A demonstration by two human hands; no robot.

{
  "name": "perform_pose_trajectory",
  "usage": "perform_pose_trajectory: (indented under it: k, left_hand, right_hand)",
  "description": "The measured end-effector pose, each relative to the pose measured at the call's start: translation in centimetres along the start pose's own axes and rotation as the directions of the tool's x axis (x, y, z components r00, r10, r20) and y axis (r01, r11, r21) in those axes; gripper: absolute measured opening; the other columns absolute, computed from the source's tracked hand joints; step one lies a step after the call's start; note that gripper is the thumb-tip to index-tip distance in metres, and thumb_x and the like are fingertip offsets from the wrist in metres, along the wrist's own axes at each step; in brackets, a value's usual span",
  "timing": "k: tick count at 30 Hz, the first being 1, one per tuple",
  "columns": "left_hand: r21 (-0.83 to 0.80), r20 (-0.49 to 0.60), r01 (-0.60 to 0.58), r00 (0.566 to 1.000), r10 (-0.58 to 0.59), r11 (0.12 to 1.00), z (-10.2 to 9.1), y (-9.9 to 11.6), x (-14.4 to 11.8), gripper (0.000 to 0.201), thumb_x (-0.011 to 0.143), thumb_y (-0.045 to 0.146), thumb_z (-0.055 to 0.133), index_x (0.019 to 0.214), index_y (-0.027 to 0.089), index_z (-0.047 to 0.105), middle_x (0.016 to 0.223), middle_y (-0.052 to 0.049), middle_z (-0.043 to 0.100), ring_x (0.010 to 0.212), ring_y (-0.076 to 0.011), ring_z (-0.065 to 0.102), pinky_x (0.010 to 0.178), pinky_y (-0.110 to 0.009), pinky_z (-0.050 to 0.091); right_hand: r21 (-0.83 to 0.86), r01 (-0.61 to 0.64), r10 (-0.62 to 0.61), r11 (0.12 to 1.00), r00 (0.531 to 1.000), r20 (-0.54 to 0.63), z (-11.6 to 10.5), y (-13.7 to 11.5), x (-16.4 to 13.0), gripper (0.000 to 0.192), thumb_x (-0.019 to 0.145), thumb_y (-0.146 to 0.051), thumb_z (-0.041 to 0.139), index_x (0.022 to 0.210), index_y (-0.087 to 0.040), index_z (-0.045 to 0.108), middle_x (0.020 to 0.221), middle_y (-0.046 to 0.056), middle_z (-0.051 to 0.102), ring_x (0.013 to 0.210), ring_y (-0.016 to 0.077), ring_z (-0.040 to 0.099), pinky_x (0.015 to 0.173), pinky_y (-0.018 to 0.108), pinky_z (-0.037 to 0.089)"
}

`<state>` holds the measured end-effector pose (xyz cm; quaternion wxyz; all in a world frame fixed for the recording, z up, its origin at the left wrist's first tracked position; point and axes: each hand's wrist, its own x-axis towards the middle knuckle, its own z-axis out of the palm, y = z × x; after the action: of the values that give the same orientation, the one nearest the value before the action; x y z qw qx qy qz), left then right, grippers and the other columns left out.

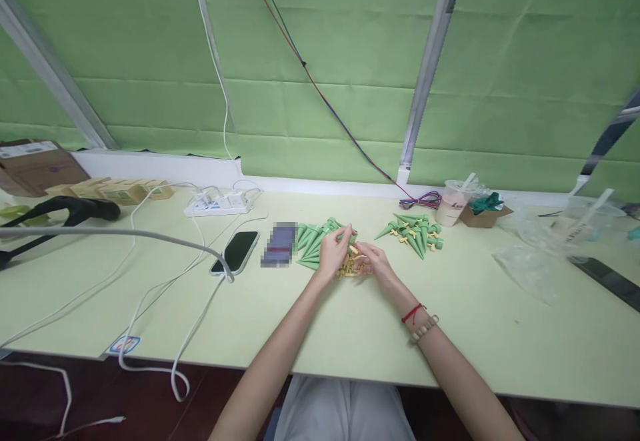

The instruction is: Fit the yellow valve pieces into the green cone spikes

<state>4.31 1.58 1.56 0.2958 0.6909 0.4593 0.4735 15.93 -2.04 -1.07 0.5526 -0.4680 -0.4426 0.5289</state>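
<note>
My left hand is closed, its fingertips pinched together over the piles; what it holds is hidden behind the fingers. Facing it, my right hand has its thumb and fingers drawn together at a small yellow plastic piece. Under both hands lies a heap of small yellow pieces. Just left of and behind my left hand is a pile of green cone-shaped spikes. Off to the right sits a second group of green spikes, with yellow pieces fitted on several.
A phone and a blurred-out rectangle lie left of the piles. White cables cross the left side from a power strip. At right stand a drink cup, a small cardboard box, plastic bags and a dark phone.
</note>
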Motion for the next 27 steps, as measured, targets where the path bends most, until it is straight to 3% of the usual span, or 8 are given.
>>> perform_pose_trajectory:
  k: [3,8,13,17,19,23,25,27]
  left_hand:
    - [-0.014,-0.015,-0.040,0.999,0.040,0.999,-0.1,0.1,-0.1,0.050,0.081,0.056,0.037,0.076,0.018,0.069,0.046,0.002,0.053,0.040,-0.0098,0.041,0.045,-0.024,0.030]
    - [0.012,-0.033,-0.120,0.992,0.121,0.993,0.0,0.1,-0.4,0.039,0.079,0.049,0.045,0.073,0.018,0.068,0.055,0.002,0.057,0.042,-0.0074,0.034,0.045,-0.023,0.028]
    - [0.024,0.059,-0.094,0.994,0.093,0.995,0.2,0.3,-0.3,0.033,0.079,0.041,0.045,0.080,0.019,0.069,0.070,0.000,0.065,0.044,-0.0076,0.032,0.046,-0.023,0.027]
    - [0.007,0.120,-0.033,0.992,0.032,0.999,0.6,0.2,-0.2,0.032,0.080,0.040,0.044,0.080,0.019,0.068,0.074,0.000,0.066,0.046,-0.0086,0.037,0.048,-0.023,0.029]
    - [-0.008,0.099,0.002,0.995,-0.002,1.000,0.9,-0.1,-0.1,0.033,0.081,0.041,0.043,0.080,0.019,0.068,0.073,0.000,0.066,0.049,-0.0096,0.041,0.050,-0.024,0.031]
    - [-0.041,0.073,0.037,0.997,-0.034,0.998,1.5,-0.8,0.0,0.041,0.084,0.046,0.038,0.076,0.017,0.067,0.068,-0.003,0.063,0.051,-0.0110,0.045,0.051,-0.025,0.033]
    - [-0.061,0.075,0.043,0.996,-0.039,0.997,1.5,-0.9,0.0,0.046,0.084,0.049,0.036,0.074,0.016,0.066,0.057,-0.001,0.057,0.047,-0.0107,0.044,0.049,-0.025,0.032]
    - [-0.116,0.079,0.073,0.995,-0.064,0.991,1.3,-0.8,0.1,0.050,0.085,0.053,0.033,0.074,0.016,0.065,0.043,0.003,0.045,0.040,-0.0101,0.038,0.045,-0.025,0.030]
  right_hand:
    - [0.149,-0.078,0.070,0.986,0.996,0.062,0.0,-0.7,-0.5,0.036,0.058,-0.037,0.074,0.085,-0.018,0.063,0.077,0.001,0.063,0.056,0.0098,0.059,0.049,0.020,0.050]
    - [0.279,-0.202,0.141,0.939,0.965,0.223,-0.1,-0.9,-0.9,0.024,0.067,-0.029,0.069,0.088,-0.018,0.066,0.085,0.003,0.065,0.064,0.0088,0.060,0.059,0.018,0.052]
    - [0.322,-0.161,0.108,0.933,0.978,0.177,-0.1,-0.6,-0.8,0.021,0.060,-0.025,0.072,0.076,-0.020,0.061,0.074,-0.001,0.060,0.067,0.0099,0.058,0.060,0.020,0.050]
    - [0.151,-0.007,0.003,0.989,1.000,0.027,0.2,-0.2,-0.7,0.032,0.052,-0.033,0.075,0.067,-0.020,0.051,0.069,-0.002,0.053,0.065,0.0123,0.055,0.055,0.025,0.051]
    - [-0.035,0.135,-0.137,0.990,0.988,-0.068,0.3,0.2,-0.7,0.029,0.056,-0.035,0.071,0.063,-0.020,0.047,0.070,0.000,0.051,0.068,0.0150,0.055,0.053,0.026,0.051]
    - [-0.423,0.414,-0.481,0.806,0.875,-0.058,0.3,0.8,-0.8,0.014,0.069,-0.030,0.056,0.061,-0.020,0.051,0.076,0.005,0.053,0.077,0.0189,0.055,0.053,0.027,0.048]
    - [-0.428,0.425,-0.489,0.798,0.871,-0.047,0.2,0.7,-0.7,0.012,0.068,-0.030,0.057,0.064,-0.020,0.052,0.079,0.005,0.055,0.077,0.0188,0.056,0.054,0.026,0.048]
    - [-0.256,0.283,-0.307,0.924,0.950,-0.058,0.2,0.4,-0.5,0.020,0.066,-0.036,0.061,0.075,-0.021,0.053,0.078,0.003,0.057,0.072,0.0180,0.059,0.052,0.026,0.049]
